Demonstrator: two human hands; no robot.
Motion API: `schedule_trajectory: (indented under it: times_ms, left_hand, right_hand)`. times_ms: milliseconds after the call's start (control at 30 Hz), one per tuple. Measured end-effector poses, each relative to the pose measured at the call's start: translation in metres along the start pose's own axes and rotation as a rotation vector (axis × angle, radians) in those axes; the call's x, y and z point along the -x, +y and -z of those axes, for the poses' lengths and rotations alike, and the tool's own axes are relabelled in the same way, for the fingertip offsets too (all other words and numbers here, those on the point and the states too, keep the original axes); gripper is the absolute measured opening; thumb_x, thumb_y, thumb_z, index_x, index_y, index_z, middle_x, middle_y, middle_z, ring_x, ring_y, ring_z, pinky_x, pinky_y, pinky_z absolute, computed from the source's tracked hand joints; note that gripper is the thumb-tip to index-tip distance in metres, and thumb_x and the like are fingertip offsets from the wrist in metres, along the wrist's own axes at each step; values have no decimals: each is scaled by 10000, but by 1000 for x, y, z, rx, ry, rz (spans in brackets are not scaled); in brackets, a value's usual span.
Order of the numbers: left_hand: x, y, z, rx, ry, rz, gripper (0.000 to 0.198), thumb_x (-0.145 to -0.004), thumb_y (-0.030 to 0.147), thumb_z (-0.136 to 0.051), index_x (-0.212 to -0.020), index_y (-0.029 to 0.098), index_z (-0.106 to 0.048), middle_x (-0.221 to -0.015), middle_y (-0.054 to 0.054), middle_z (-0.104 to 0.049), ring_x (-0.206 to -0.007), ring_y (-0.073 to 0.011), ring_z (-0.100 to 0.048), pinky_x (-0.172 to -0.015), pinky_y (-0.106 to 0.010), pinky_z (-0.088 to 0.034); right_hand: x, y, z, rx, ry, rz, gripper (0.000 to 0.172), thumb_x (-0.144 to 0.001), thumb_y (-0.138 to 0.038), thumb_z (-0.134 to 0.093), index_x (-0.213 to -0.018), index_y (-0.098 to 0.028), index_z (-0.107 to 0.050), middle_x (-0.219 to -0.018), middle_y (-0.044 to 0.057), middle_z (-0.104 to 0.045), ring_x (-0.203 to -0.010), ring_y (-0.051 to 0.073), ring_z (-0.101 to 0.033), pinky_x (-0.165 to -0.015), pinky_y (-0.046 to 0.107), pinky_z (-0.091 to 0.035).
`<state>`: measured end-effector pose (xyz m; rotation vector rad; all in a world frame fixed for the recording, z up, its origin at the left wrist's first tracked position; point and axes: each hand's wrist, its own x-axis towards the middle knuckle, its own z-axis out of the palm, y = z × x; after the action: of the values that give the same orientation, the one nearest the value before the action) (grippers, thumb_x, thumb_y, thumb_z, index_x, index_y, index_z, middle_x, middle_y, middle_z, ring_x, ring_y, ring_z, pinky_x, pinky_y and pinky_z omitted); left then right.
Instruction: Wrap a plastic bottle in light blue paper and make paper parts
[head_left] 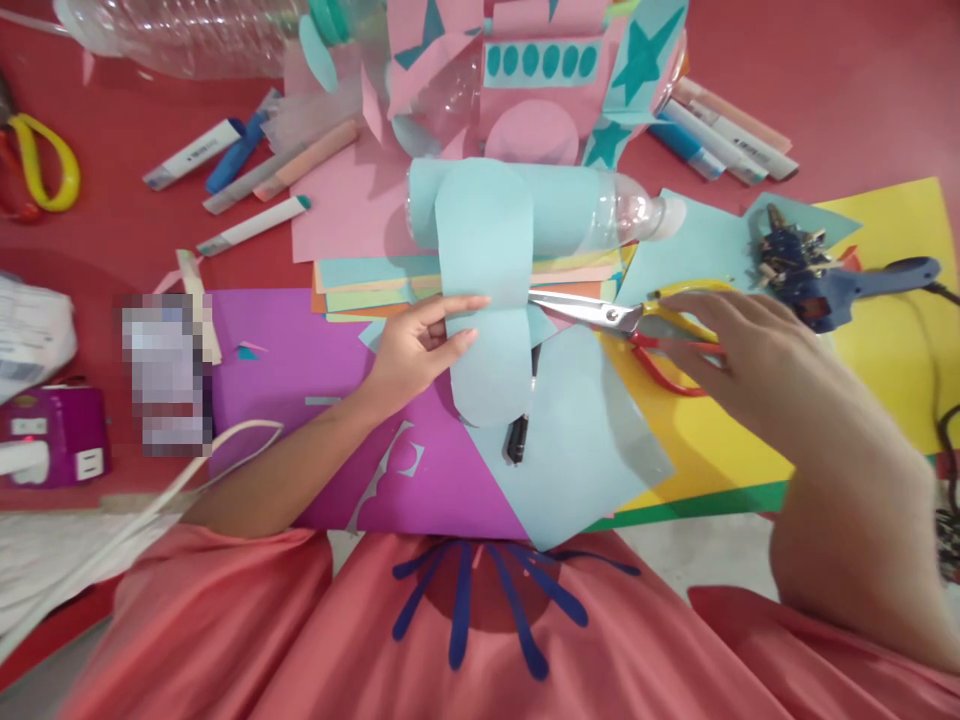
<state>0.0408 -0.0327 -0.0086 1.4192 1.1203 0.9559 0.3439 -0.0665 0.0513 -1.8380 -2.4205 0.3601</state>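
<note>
Left hand (420,350) closed in a pinch on the left edge of a pale blue strip (486,260), thumb and index finger lying on its upper face near mid-length; right hand (757,350) closed around the handles of the scissors (619,317), one loop yellow, the other red. The blades point left, and their tips reach the strip's right edge, level with the left index finger (whether they bite into the card cannot be told). The strip, rounded at both ends, lies lengthwise away from the wearer, at the centre of the view. Its far part overlaps a bottle (570,205), which lies on its side, sleeved in pale blue, with its cap to the right. Below the strip's near end, a black pen (519,438) rests on a blue sheet (577,450). This sheet overlaps a purple sheet (292,360) at left and a yellow sheet (892,380) at right. Coloured slips (375,272) are layered between the bottle and the purple sheet. Beyond the bottle stands a pink construction (532,130) bearing teal stars and ovals, flanked by markers (251,225) on both sides. A blue glue gun (825,285) lies near the right hand, over the yellow sheet.
</note>
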Motion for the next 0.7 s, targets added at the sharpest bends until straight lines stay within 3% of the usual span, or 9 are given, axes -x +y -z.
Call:
schedule_trajectory:
  times_ms: [100, 233, 333, 433, 600, 700]
  left_hand:
    - [-1, 1, -1, 12, -4, 10, 266, -765, 223, -686, -1025, 210, -736, -1099, -45, -739, -751, -115, -667, -596, -223, -549]
    - [-2, 1, -1, 48, -6, 4, 293, -753, 183, -678, -1039, 214, -735, -1097, -34, -738, -648, -71, -616, -519, -183, -505]
    - [-1, 2, -1, 44, -7, -2, 298, -753, 168, -672, -1042, 209, -732, -1080, -28, -738, -556, -32, -547, -474, -163, -468]
    - [0, 3, 0, 33, -12, -14, 302, -759, 157, -665, -1052, 204, -727, -1074, -28, -733, -541, -20, -528, -477, -156, -471]
    - [-1, 3, 0, 1, -25, -26, 294, -781, 171, -652, -1066, 203, -717, -1072, -35, -718, -604, -44, -576, -499, -162, -483]
    - [-1, 3, 1, 0, -31, -33, 283, -785, 185, -647, -1060, 200, -711, -1068, -36, -715, -601, -45, -570, -498, -167, -477]
  right_hand:
    - [10, 14, -6, 136, -128, -30, 478, -888, -219, -481, -1366, -221, -472, -1270, 152, -622, -1096, 313, -623, -893, 460, -536]
    - [6, 10, -14, 199, -77, -37, 579, -837, -151, -470, -1413, -197, -441, -1171, 162, -619, -1082, 302, -605, -891, 424, -545]
    - [0, 6, -17, 258, -52, 13, 622, -817, -143, -442, -1432, -233, -442, -1065, 138, -607, -988, 304, -609, -774, 415, -569]
    - [-5, 8, -17, 266, -91, 10, 628, -806, -144, -427, -1421, -264, -464, -1057, 133, -596, -1028, 317, -600, -723, 402, -571]
    - [-19, 17, -13, 128, -226, 2, 593, -713, -175, -499, -1300, -229, -570, -1062, 138, -610, -1107, 320, -588, -934, 452, -523]
    - [-26, 21, -9, 76, -249, 8, 573, -689, -196, -513, -1257, -219, -584, -1052, 138, -616, -1059, 316, -609, -958, 466, -499]
